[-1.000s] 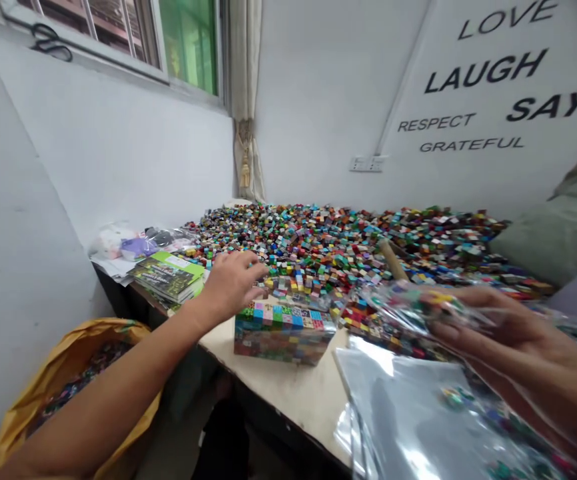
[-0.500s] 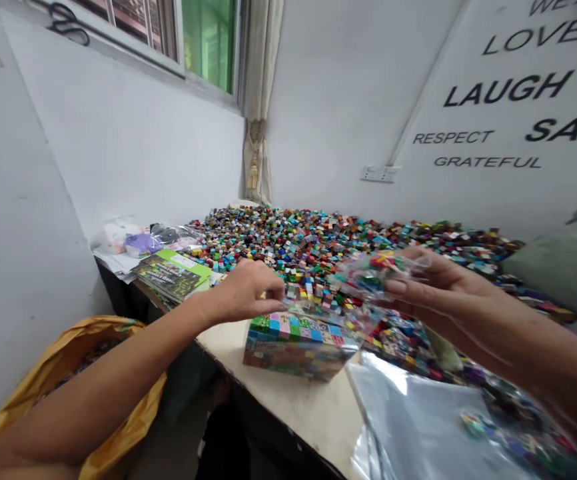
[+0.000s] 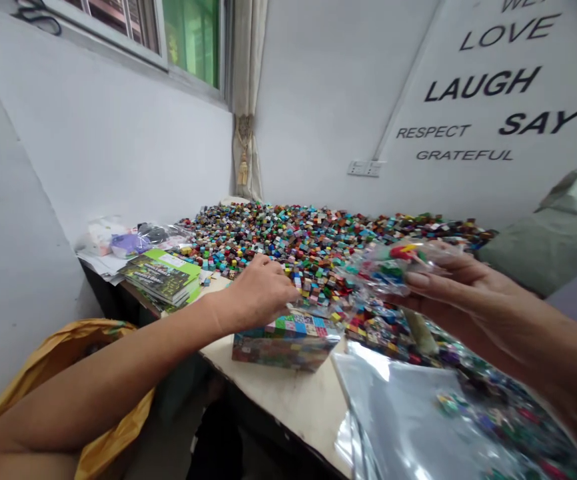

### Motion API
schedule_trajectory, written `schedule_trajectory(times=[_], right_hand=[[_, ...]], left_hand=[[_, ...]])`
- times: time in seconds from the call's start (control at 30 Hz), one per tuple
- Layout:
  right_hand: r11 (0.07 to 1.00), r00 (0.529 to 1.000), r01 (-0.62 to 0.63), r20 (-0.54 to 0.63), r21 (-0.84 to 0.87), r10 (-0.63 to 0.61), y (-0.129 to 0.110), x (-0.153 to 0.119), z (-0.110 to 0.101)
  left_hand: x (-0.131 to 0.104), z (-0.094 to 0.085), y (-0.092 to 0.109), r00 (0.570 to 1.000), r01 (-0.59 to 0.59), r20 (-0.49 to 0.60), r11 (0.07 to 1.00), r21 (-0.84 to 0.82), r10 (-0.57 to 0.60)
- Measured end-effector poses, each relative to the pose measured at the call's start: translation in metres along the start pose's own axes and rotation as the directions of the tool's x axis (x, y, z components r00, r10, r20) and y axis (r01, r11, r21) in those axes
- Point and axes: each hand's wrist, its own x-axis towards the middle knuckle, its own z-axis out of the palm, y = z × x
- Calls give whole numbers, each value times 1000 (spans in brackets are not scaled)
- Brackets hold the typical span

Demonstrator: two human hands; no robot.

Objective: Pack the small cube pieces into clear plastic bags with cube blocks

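Observation:
My right hand [image 3: 461, 283] pinches a small clear plastic bag [image 3: 383, 270] with red, yellow, green and blue pieces inside, held up over the table. My left hand [image 3: 261, 293] hovers just above and behind an open-topped box [image 3: 281, 352], its fingers curled downward and together; what they hold, if anything, is hidden. Rows of small printed cubes [image 3: 301, 325] fill the top of this box, in green, blue, white and pink. Behind both hands spreads a large heap of colourful small cubes [image 3: 278, 230].
Flat clear plastic bags [image 3: 398, 407] lie at the table's front right, beside more bagged pieces [image 3: 508, 420]. Green-and-black booklets [image 3: 161, 277] are stacked at the left. A yellow sack [image 3: 113, 427] stands below the left edge, and a greyish-green sack [image 3: 533, 250] sits at the right.
My left hand has moved slightly right over the box, its fingers now turned down. My right hand still holds the small bag, a little further right. The view has shifted a bit.

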Motion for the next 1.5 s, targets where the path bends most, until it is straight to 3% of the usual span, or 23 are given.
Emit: schedule_trajectory(times=[0.17, 0.37, 0.63, 0.93, 1.17, 1.3, 1.5], right_hand=[[997, 1000, -7, -18, 79, 9, 5, -8, -11], [996, 999, -19, -28, 85, 22, 11, -18, -23], [982, 997, -46, -55, 184, 57, 23, -32, -46], [975, 990, -89, -92, 201, 110, 39, -39, -63], [960, 984, -106, -111, 260, 139, 47, -44, -69], [960, 986, -98, -106, 261, 129, 53, -48, -76], [961, 979, -125, -125, 247, 159, 59, -56, -87]], left_hand=[[4, 0, 3, 996, 69, -53, 997, 36, -67], [20, 0, 15, 996, 64, 53, 994, 89, -69], [41, 16, 16, 997, 51, 60, 995, -86, -46], [44, 2, 27, 990, 120, 79, 990, -75, -114], [48, 10, 27, 998, 47, -32, 985, -165, -53], [57, 20, 27, 1000, 4, -23, 969, -248, -10], [47, 15, 28, 999, 53, 5, 994, -93, -52]])
